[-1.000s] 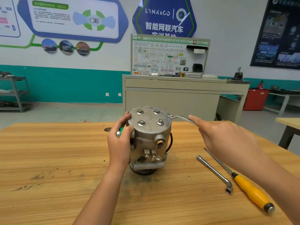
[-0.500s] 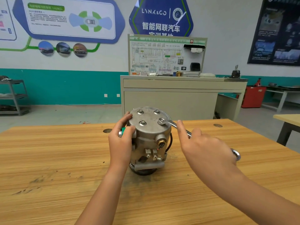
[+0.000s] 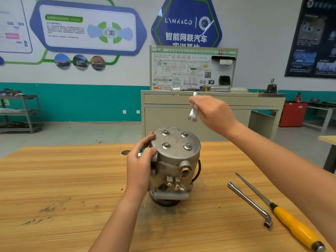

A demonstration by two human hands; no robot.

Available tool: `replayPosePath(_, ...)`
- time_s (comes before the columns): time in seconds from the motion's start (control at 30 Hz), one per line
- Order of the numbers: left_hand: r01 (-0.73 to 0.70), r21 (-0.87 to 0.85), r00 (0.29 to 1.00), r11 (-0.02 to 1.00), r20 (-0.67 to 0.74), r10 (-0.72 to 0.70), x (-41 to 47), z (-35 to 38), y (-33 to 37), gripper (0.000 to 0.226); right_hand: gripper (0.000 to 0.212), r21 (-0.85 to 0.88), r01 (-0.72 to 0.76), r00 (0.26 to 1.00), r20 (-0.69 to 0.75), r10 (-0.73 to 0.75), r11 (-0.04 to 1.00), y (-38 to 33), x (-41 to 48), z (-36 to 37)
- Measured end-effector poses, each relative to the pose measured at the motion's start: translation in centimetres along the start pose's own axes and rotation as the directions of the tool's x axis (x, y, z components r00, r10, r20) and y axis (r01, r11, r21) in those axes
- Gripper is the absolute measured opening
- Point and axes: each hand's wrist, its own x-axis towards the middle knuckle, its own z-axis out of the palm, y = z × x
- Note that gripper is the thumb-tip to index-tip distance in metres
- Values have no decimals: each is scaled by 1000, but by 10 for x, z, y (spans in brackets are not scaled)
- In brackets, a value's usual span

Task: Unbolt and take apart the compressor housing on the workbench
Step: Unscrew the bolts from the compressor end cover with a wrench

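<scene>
Yellow-handled screwdriver (image 3: 298, 231) and bent socket wrench (image 3: 249, 202) at lower right on wooden workbench (image 3: 54, 188), compressor (image 3: 174, 160) upright at centre, four bolts (image 3: 166, 145) on top, left hand (image 3: 140, 166) gripping its left side, right hand (image 3: 212, 113) above centre, fingers closed round a blurry spanner (image 3: 193, 113)

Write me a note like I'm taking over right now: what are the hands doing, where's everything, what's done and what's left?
Left hand grips the side of the compressor, which stands upright on the workbench.
Right hand holds a small wrench in the air above the compressor, off the bolts.
Done: nothing visibly out; all four bolts sit in the top cover.
A bent socket wrench and a yellow screwdriver lie to the right.
Left: remove the four bolts, then take the housing apart.
</scene>
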Motion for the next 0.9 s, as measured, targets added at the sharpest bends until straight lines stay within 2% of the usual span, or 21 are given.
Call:
replayPosePath(0.03,-1,-5,1000,1000,-3,1,0,-1,0,40,20,64,-184,978,-91,189,981,3,0,-12)
replayPosePath(0.07,-7,-7,1000,1000,-12,7,1,-2,0,41,23,142,-326,923,-167,347,935,6,-4,-25)
replayPosePath(0.1,-9,-10,1000,1000,-22,9,1,-3,-1,41,24,203,-386,888,-182,422,900,6,-9,-37)
replayPosePath(0.13,-7,-13,1000,1000,-29,6,1,-3,-2,41,26,243,-393,887,-155,436,887,3,-17,-49)
replayPosePath(0.2,-4,-10,999,1000,-48,3,-1,-3,-3,39,30,154,-312,949,5,315,938,-16,-34,-74)
replayPosePath(0.23,-8,-6,998,1000,-59,8,-2,-2,-3,38,30,48,-231,966,130,223,972,-28,-44,-82)
replayPosePath(0.3,-24,-1,997,1000,-74,24,-5,-2,-4,36,29,-106,-151,921,345,179,983,-49,-65,-91)
replayPosePath(0.37,-40,7,997,999,-73,40,-6,-2,-5,34,44,-213,-136,870,441,219,968,-61,-78,-92)
replayPosePath(0.53,-31,7,997,999,-69,32,-6,-2,-8,41,61,-399,-6,747,608,270,917,-74,-76,-93)
replayPosePath(0.57,-33,5,997,999,-67,33,-6,-2,-9,41,63,-393,14,764,598,244,920,-73,-78,-90)
replayPosePath(0.7,-46,13,996,999,-71,47,-6,0,-10,42,67,-378,1,729,634,258,926,-76,-69,-91)
replayPosePath(0.9,-45,2,997,999,-62,45,-5,3,-9,42,74,-440,14,594,726,346,898,-85,-63,-102)
